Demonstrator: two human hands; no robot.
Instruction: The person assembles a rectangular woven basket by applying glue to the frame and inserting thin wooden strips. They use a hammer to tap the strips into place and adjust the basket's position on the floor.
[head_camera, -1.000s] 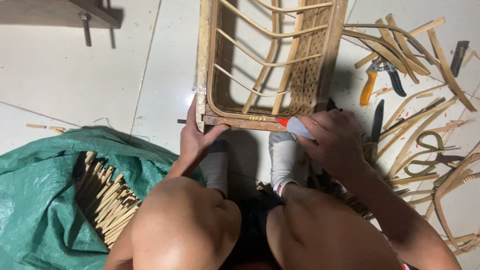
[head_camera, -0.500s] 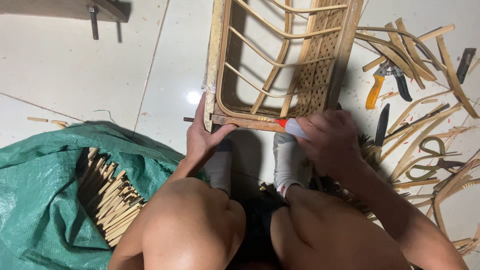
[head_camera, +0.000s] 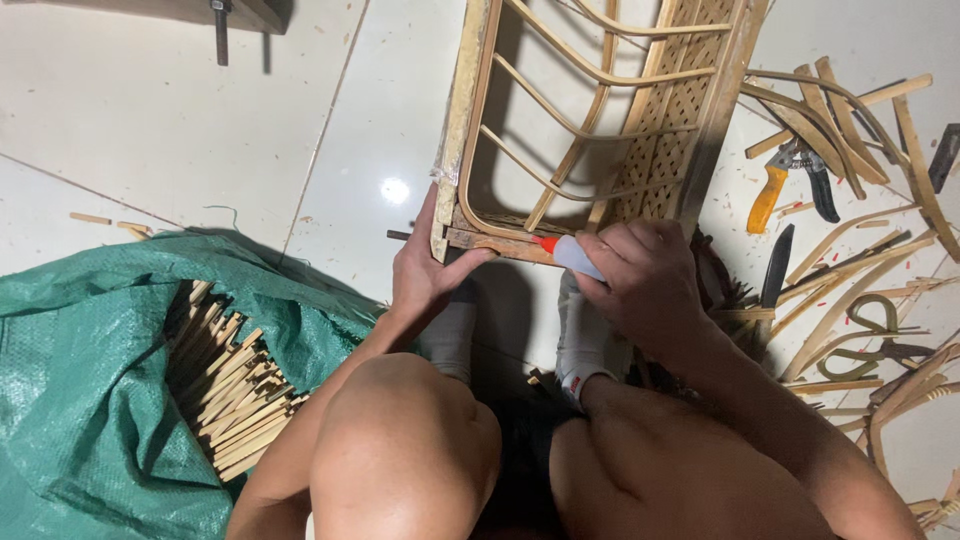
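Note:
A bamboo frame with curved ribs and a woven lattice panel lies on the white tiled floor in front of me. My left hand grips its near left corner, thumb on the bottom rail. My right hand holds a small white glue tube with a red nozzle, the tip touching the bottom rail near its middle. My knees and white-socked feet sit just below the frame.
A green sack holding several cut bamboo sticks lies at the left. To the right lie bamboo strips, orange-handled pliers, a dark knife and shears. A metal tool stands at the top left.
The view has drifted, so the frame sits further right. My right hand has brought the glue tube's tip onto the bottom rail. The left hand keeps its grip on the corner.

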